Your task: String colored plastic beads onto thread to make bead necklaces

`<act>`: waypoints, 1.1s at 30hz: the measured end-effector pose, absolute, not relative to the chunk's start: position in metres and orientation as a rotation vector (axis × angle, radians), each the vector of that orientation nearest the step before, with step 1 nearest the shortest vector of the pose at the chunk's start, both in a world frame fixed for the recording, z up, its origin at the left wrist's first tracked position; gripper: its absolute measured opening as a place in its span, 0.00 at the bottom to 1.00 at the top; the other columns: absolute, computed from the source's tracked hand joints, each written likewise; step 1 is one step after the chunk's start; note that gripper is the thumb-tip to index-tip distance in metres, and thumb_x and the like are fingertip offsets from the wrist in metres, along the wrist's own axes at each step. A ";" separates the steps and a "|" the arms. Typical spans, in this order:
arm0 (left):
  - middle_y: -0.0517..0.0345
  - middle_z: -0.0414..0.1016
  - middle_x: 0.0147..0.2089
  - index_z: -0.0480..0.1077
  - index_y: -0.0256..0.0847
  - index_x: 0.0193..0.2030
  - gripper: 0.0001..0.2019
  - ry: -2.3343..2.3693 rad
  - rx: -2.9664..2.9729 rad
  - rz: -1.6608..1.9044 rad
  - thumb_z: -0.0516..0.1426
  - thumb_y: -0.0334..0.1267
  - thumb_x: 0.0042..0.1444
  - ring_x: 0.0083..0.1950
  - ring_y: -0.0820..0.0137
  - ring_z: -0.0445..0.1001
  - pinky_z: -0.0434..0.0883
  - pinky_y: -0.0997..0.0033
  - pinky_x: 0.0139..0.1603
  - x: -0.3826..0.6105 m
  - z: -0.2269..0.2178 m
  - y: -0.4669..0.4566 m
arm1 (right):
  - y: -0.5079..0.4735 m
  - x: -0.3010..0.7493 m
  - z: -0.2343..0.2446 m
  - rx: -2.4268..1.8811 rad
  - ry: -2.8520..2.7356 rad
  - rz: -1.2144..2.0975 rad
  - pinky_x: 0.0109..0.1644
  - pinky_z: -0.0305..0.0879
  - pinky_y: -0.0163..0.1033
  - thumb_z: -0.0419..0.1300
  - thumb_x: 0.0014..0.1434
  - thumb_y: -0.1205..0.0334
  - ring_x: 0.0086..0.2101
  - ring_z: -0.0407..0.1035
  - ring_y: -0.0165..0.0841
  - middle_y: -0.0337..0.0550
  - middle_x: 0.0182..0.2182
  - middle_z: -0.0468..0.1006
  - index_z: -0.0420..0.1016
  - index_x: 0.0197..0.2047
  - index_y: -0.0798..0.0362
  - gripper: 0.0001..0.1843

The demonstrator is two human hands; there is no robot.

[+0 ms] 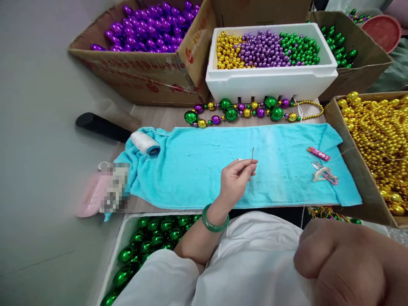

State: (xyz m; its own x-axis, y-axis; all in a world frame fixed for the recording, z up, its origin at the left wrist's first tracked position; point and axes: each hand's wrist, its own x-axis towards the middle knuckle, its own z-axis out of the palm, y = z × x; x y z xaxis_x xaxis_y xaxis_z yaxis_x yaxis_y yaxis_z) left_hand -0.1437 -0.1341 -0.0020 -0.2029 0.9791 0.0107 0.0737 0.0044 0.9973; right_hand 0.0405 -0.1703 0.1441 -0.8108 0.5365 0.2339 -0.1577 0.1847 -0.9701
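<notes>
Needle (253,154) is standing near-upright over the blue towel (197,165) on the table (162,112), the left hand (235,180) pinching it bare of beads (263,49), the right hand (344,259) curling, its hold unclear, while one apparently finished necklace (231,114) is lying behind and loose beads are filling boxes (270,83) near the grey floor (38,170).

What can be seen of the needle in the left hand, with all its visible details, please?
The needle is long, very thin and fairly straight, dark in its upper part, and looks like metal. The left hand pinches it between thumb and fingers, with one end showing above the grip and the other below. In the picture it is nearly upright, its top leaning slightly right, against the turquoise towel. Whether its lower tip touches the towel, or it carries thread, I cannot tell.
</notes>
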 end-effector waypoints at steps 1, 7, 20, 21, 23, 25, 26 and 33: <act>0.56 0.75 0.30 0.80 0.37 0.39 0.10 1.419 1.161 1.324 0.61 0.40 0.54 0.26 0.77 0.74 0.72 0.81 0.24 -0.143 -0.002 -0.134 | -0.167 0.041 0.148 -0.352 -1.950 1.698 0.27 0.65 0.33 0.63 0.53 0.40 0.18 0.64 0.28 0.39 0.17 0.73 0.75 0.23 0.47 0.20; 0.56 0.76 0.29 0.79 0.36 0.38 0.10 1.408 1.160 1.305 0.61 0.40 0.54 0.26 0.77 0.74 0.72 0.81 0.24 -0.142 -0.003 -0.136 | -0.154 0.041 0.154 -0.207 -1.871 1.726 0.29 0.67 0.33 0.62 0.51 0.37 0.20 0.68 0.29 0.39 0.15 0.71 0.73 0.21 0.46 0.22; 0.56 0.75 0.29 0.79 0.36 0.38 0.09 1.330 1.188 1.269 0.60 0.38 0.55 0.28 0.76 0.74 0.72 0.80 0.25 -0.135 0.002 -0.139 | -0.138 0.016 0.089 -1.204 -1.386 1.021 0.27 0.62 0.33 0.64 0.55 0.63 0.24 0.65 0.27 0.36 0.22 0.73 0.74 0.27 0.49 0.06; 0.56 0.75 0.29 0.79 0.37 0.39 0.09 1.325 1.199 1.262 0.60 0.38 0.55 0.28 0.76 0.74 0.73 0.80 0.26 -0.134 0.001 -0.140 | -0.131 0.011 0.075 -1.260 -1.308 0.974 0.28 0.63 0.34 0.64 0.54 0.62 0.25 0.66 0.27 0.36 0.24 0.74 0.74 0.28 0.49 0.04; 0.56 0.76 0.29 0.79 0.37 0.39 0.10 1.319 1.225 1.250 0.60 0.39 0.55 0.28 0.76 0.74 0.73 0.79 0.26 -0.132 -0.001 -0.140 | -0.119 0.001 0.052 -1.257 -1.179 1.097 0.28 0.66 0.35 0.64 0.53 0.59 0.29 0.70 0.30 0.40 0.29 0.76 0.74 0.29 0.51 0.06; 0.55 0.77 0.31 0.79 0.38 0.39 0.10 1.316 1.242 1.243 0.60 0.39 0.55 0.28 0.76 0.75 0.73 0.78 0.27 -0.131 -0.005 -0.141 | -0.113 -0.005 0.039 -1.221 -1.104 1.222 0.30 0.68 0.36 0.64 0.52 0.57 0.33 0.73 0.33 0.43 0.32 0.77 0.73 0.29 0.52 0.08; 0.54 0.77 0.32 0.79 0.38 0.39 0.10 1.316 1.243 1.241 0.60 0.40 0.55 0.28 0.76 0.75 0.73 0.78 0.27 -0.131 -0.007 -0.141 | -0.112 -0.007 0.036 -1.215 -1.089 1.253 0.31 0.69 0.36 0.64 0.52 0.57 0.35 0.73 0.34 0.43 0.32 0.77 0.72 0.28 0.53 0.08; 0.54 0.78 0.34 0.79 0.39 0.39 0.09 1.318 1.262 1.233 0.60 0.40 0.56 0.28 0.76 0.75 0.73 0.78 0.27 -0.130 -0.013 -0.140 | -0.114 -0.009 0.035 -1.249 -1.097 1.294 0.32 0.68 0.36 0.63 0.50 0.60 0.32 0.72 0.32 0.42 0.28 0.77 0.71 0.25 0.53 0.08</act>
State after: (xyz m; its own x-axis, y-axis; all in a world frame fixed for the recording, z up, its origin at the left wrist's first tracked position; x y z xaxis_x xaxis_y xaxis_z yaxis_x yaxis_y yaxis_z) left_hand -0.1300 -0.1405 -0.0133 -0.0678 0.9973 0.0271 0.0937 -0.0207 0.9954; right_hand -0.0085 -0.1143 0.0348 0.0206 0.9945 -0.1028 -0.0618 -0.1014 -0.9929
